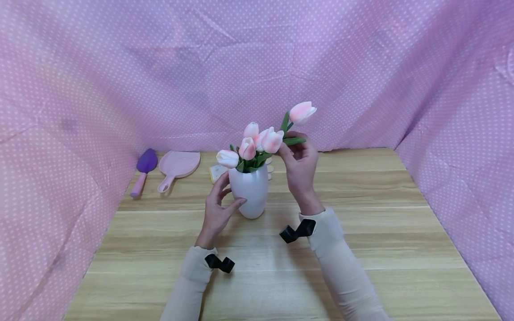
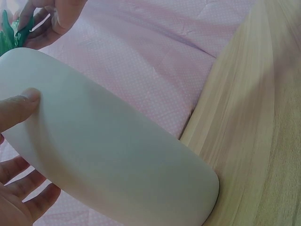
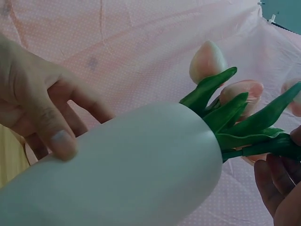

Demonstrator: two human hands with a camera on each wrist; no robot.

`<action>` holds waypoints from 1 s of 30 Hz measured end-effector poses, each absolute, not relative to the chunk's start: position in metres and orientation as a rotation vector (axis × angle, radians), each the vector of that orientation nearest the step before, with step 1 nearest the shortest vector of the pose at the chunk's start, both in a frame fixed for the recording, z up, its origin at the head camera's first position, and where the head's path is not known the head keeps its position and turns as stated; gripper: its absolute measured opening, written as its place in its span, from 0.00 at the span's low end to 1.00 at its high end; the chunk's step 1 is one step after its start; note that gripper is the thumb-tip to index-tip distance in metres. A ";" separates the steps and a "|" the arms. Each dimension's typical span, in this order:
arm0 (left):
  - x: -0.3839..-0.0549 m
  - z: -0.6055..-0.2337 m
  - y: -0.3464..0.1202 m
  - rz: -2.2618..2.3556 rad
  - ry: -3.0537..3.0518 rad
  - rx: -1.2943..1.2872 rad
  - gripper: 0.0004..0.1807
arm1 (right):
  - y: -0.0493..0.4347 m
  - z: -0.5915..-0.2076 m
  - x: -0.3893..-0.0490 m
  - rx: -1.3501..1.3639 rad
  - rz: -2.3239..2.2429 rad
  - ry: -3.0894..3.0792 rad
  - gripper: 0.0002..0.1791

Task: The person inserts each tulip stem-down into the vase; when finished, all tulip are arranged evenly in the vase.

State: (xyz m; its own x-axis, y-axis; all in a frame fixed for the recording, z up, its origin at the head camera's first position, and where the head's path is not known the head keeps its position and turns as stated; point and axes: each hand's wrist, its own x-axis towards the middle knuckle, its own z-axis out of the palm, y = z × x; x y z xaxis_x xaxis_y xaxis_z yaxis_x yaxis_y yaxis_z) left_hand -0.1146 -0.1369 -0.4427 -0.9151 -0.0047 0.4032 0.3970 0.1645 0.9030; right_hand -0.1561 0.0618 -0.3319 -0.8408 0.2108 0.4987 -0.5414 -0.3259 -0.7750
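A white vase [image 1: 250, 194] stands on the wooden table with several pink-and-white tulips [image 1: 247, 148] in its mouth. My left hand [image 1: 217, 209] holds the vase's left side, its thumb [image 2: 19, 106] on the front and its fingers around the flank. Up at the vase's right, my right hand [image 1: 301, 171] pinches the stem of a single tulip [image 1: 303, 112] leaning out to the right. In the right wrist view, that tulip's green stem [image 3: 254, 149] reaches the vase rim. Whether its lower end is inside is hidden.
A small shovel [image 1: 147, 161] with a purple blade and pink handle lies at the back left. Beside it is a pink dustpan-shaped piece [image 1: 182, 164]. A yellow-edged card [image 1: 217, 172] sits partly hidden behind the vase. Pink dotted cloth [image 1: 257, 67] surrounds the table.
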 end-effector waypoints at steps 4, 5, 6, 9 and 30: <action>-0.114 -0.442 -0.137 -1.807 -2.133 -0.380 0.45 | 0.059 -0.335 -0.156 0.423 2.193 -1.458 0.10; -0.114 -0.442 -0.137 -1.805 -2.131 -0.383 0.45 | 0.058 -0.336 -0.156 0.428 2.195 -1.455 0.10; -0.114 -0.441 -0.137 -1.803 -2.129 -0.386 0.44 | 0.058 -0.337 -0.156 0.433 2.195 -1.456 0.10; -0.114 -0.441 -0.137 -1.797 -2.126 -0.391 0.44 | 0.057 -0.340 -0.156 0.442 2.196 -1.467 0.09; -0.112 -0.437 -0.147 -1.824 -2.147 -0.353 0.48 | 0.132 -0.378 -0.152 0.401 2.125 -1.758 0.24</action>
State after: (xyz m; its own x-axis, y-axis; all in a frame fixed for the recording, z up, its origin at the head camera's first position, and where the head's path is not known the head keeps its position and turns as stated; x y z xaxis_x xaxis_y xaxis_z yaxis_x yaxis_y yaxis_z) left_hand -0.1121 -0.1466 -0.4374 -0.9243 -0.0079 0.3815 0.3752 0.1634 0.9124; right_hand -0.1523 0.1317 -0.3777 -0.8978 0.0884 0.4314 -0.4403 -0.1668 -0.8822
